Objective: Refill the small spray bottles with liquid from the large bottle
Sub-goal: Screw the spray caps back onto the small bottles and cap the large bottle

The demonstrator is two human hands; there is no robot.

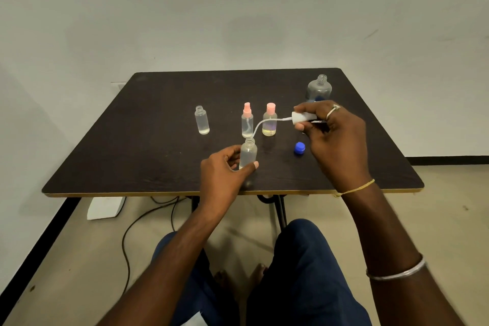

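My left hand (pixel 225 169) grips a small clear open bottle (pixel 248 152) standing near the table's front. My right hand (pixel 333 135) pinches a white spray head (pixel 303 117) held sideways; its curved dip tube (pixel 260 126) reaches down to the open bottle's mouth. Behind stand two small bottles with pink tops, one with a bare spray nozzle (pixel 247 120) and one with a pink cap (pixel 270 120). Another small open bottle (pixel 202 119) stands to the left. The large clear bottle (pixel 319 87) stands uncapped at the back right, partly hidden by my right hand. Its blue cap (pixel 299 147) lies on the table.
The dark wooden table (pixel 132 156) stands against a plain wall. Beneath it are cables (pixel 148 217) and a white box (pixel 105 208) on the floor. My knees and bare feet sit below the table's front edge.
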